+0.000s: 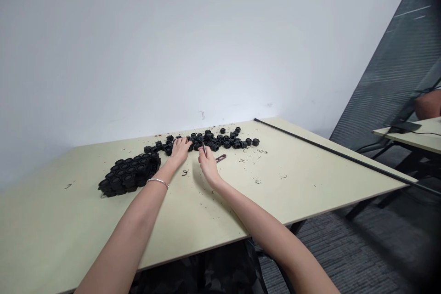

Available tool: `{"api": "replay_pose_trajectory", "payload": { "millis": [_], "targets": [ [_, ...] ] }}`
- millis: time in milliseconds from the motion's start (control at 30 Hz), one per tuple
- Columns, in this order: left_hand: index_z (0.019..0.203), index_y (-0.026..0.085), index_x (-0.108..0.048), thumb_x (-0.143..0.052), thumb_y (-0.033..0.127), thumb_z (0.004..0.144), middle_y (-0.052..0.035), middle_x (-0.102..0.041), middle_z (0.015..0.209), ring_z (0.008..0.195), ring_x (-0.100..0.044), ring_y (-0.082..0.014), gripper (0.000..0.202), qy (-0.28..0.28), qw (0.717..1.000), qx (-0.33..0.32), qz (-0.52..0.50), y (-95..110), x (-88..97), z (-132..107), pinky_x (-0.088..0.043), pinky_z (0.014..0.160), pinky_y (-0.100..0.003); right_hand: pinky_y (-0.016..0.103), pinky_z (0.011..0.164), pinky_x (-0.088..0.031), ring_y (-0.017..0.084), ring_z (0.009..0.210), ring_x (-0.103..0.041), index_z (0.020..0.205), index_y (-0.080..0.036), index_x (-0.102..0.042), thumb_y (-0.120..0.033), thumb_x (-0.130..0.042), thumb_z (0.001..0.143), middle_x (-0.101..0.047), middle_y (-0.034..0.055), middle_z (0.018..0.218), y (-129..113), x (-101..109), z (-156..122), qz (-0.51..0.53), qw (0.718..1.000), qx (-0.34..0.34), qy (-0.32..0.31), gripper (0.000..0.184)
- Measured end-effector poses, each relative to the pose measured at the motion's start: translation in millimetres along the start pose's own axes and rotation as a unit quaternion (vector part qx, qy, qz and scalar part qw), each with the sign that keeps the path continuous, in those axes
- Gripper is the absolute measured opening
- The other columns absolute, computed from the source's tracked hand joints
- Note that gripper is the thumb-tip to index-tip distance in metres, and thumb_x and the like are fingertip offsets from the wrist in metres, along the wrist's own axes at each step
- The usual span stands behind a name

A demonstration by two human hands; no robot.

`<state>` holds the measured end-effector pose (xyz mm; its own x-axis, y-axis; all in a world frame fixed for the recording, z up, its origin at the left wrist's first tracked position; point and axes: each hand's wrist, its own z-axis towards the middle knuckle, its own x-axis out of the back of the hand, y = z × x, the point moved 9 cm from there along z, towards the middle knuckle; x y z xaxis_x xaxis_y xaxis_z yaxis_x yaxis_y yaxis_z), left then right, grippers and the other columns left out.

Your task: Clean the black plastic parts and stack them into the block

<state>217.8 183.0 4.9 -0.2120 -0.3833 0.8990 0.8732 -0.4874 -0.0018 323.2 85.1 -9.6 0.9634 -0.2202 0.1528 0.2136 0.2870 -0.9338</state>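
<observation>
My left hand (180, 149) reaches into a loose pile of small black plastic parts (227, 141), its fingers bent over a part at the near side and partly hiding it. Close by on the right, my right hand (208, 165) is closed around a slim knife-like tool (204, 149) whose narrow tip points away from me. A dark strip with holes (221, 158) shows just beyond the right hand; whether it belongs to the tool or lies on the table, I cannot tell.
Black round-topped parts stand in tight rows (129, 174) left of my left forearm. Thin black curled shavings (257, 181) are scattered over the pale table (303, 170). A long black bar (324, 147) runs along the table's right side. A white wall (206, 46) rises behind.
</observation>
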Motion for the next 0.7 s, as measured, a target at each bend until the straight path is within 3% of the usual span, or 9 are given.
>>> {"api": "replay_pose_trajectory", "payload": {
  "millis": [167, 367, 433, 467, 500, 533, 600, 667, 700],
  "targets": [
    [0.094, 0.019, -0.057, -0.046, 0.005, 0.069, -0.0141, -0.057, 0.111, 0.116, -0.040, -0.0291, 0.030, 0.012, 0.999, -0.004, -0.033, -3, 0.2, -6, -0.027, 0.100, -0.044, 0.023, 0.059, -0.037, 0.014, 0.066, -0.048, 0.093, -0.023, -0.046, -0.038, -0.032, 0.088, -0.052, -0.0019, 0.072, 2, 3, 0, 0.023, 0.999, -0.023, 0.018, 0.021],
    [0.095, 0.017, -0.057, -0.053, 0.016, 0.070, -0.0136, -0.061, 0.100, 0.102, -0.048, -0.0304, 0.025, 0.010, 0.995, 0.058, -0.077, -18, 1.5, -3, -0.037, 0.088, -0.043, 0.024, 0.062, -0.038, 0.015, 0.066, -0.050, 0.102, -0.024, -0.042, -0.026, -0.037, 0.081, -0.055, -0.0022, 0.076, 13, -3, 3, -0.006, 0.999, -0.046, 0.001, 0.021],
    [0.099, 0.017, -0.057, -0.057, 0.018, 0.069, -0.0106, -0.060, 0.097, 0.096, -0.052, -0.0263, 0.030, 0.032, 0.981, 0.102, -0.161, -24, 10.2, 0, -0.040, 0.085, -0.039, 0.025, 0.062, -0.038, 0.015, 0.067, -0.051, 0.104, -0.023, -0.041, -0.024, -0.037, 0.079, -0.054, -0.0022, 0.074, 15, -6, 4, -0.017, 0.999, -0.047, -0.007, 0.025],
    [0.099, 0.018, -0.058, -0.060, 0.017, 0.067, -0.0083, -0.060, 0.095, 0.092, -0.053, -0.0237, 0.032, 0.052, 0.961, 0.138, -0.235, -29, 15.2, 0, -0.041, 0.084, -0.036, 0.025, 0.062, -0.038, 0.016, 0.067, -0.051, 0.105, -0.023, -0.041, -0.024, -0.037, 0.079, -0.055, -0.0021, 0.074, 16, -7, 4, -0.022, 0.999, -0.048, -0.011, 0.026],
    [0.098, 0.018, -0.059, -0.063, 0.015, 0.065, -0.0059, -0.060, 0.091, 0.088, -0.054, -0.0209, 0.034, 0.075, 0.921, 0.184, -0.336, -35, 18.6, -1, -0.041, 0.083, -0.033, 0.025, 0.062, -0.039, 0.016, 0.067, -0.051, 0.106, -0.023, -0.041, -0.023, -0.036, 0.079, -0.055, -0.0019, 0.074, 17, -8, 4, -0.027, 0.998, -0.049, -0.015, 0.027],
    [0.095, 0.019, -0.061, -0.065, 0.013, 0.062, -0.0037, -0.059, 0.087, 0.084, -0.054, -0.0181, 0.034, 0.098, 0.860, 0.231, -0.444, -40, 19.9, -3, -0.042, 0.082, -0.030, 0.025, 0.062, -0.039, 0.016, 0.066, -0.051, 0.107, -0.023, -0.040, -0.023, -0.036, 0.078, -0.055, -0.0017, 0.074, 18, -9, 4, -0.031, 0.998, -0.050, -0.019, 0.028],
    [0.085, 0.018, -0.063, -0.067, 0.008, 0.061, -0.0013, -0.059, 0.081, 0.077, -0.054, -0.0130, 0.027, 0.132, 0.698, 0.299, -0.637, -43, 17.0, -7, -0.043, 0.077, -0.024, 0.025, 0.062, -0.039, 0.016, 0.065, -0.051, 0.109, -0.023, -0.040, -0.021, -0.035, 0.078, -0.056, -0.0015, 0.075, 17, -9, 3, -0.034, 0.998, -0.050, -0.025, 0.032],
    [0.075, 0.016, -0.060, -0.064, 0.007, 0.065, -0.0009, -0.058, 0.076, 0.071, -0.054, -0.0090, 0.014, 0.142, 0.598, 0.329, -0.717, -39, 18.5, -10, -0.045, 0.072, -0.019, 0.025, 0.062, -0.039, 0.016, 0.065, -0.051, 0.111, -0.023, -0.040, -0.018, -0.032, 0.077, -0.056, -0.0016, 0.075, 15, -9, 2, -0.032, 0.998, -0.039, -0.032, 0.035],
    [0.071, 0.015, -0.058, -0.061, 0.006, 0.068, -0.0012, -0.058, 0.074, 0.068, -0.054, -0.0080, 0.010, 0.141, 0.570, 0.341, -0.734, -37, 20.0, -12, -0.045, 0.069, -0.018, 0.025, 0.063, -0.039, 0.016, 0.066, -0.051, 0.111, -0.023, -0.041, -0.017, -0.030, 0.078, -0.056, -0.0017, 0.075, 13, -10, 1, -0.031, 0.998, -0.031, -0.035, 0.036]
  ]
}}
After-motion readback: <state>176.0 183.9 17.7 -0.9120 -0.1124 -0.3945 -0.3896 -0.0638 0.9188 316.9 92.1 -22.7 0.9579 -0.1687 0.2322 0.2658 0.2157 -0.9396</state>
